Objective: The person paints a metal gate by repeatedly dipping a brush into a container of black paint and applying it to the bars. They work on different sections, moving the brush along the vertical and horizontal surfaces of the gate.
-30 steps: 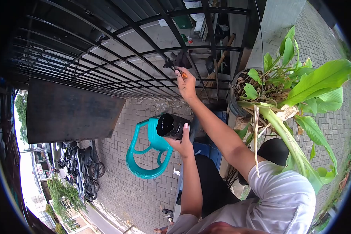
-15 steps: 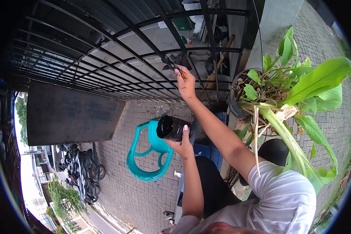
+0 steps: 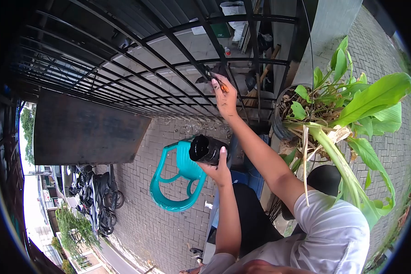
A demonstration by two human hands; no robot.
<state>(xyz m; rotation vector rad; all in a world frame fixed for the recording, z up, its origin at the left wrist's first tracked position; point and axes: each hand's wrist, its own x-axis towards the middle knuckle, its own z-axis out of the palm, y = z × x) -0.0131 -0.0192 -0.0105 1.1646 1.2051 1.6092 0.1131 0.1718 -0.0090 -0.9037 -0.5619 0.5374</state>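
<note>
My right hand (image 3: 226, 95) is closed around the orange handle of a paintbrush (image 3: 223, 86). The brush's dark tip meets a bar of the black metal grille (image 3: 192, 59). Lower down, my left hand (image 3: 218, 171) is wrapped round a black container (image 3: 208, 150) with its dark opening facing left. Dark smudges mark the skin of both hands.
Behind the container, a teal plastic chair (image 3: 191, 160) is on the paving. A potted leafy plant (image 3: 342, 114) stands close on the right. A dark metal panel (image 3: 86, 130) and parked motorcycles (image 3: 96, 196) are at the left.
The view has shifted slightly, so the hands and grille appear a little further right. My right hand still holds the brush at the bars, and my left hand keeps the container.
</note>
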